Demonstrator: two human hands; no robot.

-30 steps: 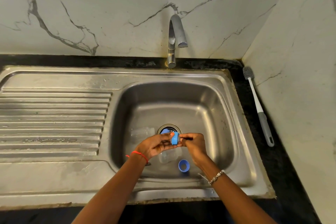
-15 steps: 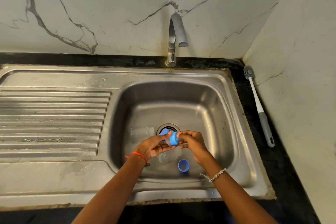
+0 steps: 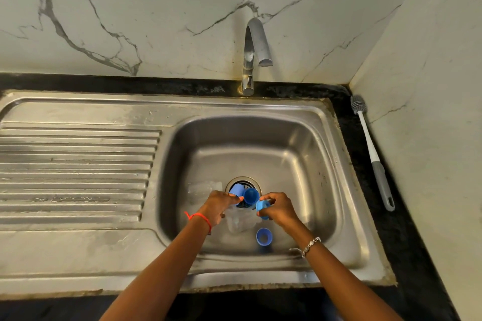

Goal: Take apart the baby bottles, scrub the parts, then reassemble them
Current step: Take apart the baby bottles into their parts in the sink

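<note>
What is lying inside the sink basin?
Inside the sink basin: a blue ring, clear bottle parts, blue caps over the drain. The hands cover what lies beneath.

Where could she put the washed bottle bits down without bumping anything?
The ribbed draining board left of the sink basin is bare. The basin's far half, towards the tap, is open too. Around the drain it's crowded: both hands, blue parts, clear bottles.

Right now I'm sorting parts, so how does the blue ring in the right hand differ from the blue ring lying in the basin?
The blue plastic ring in the right hand is gripped and tilted above the basin; the blue plastic ring on the basin floor lies loose, opening upward, nearer the person. Both are small and round.
</note>
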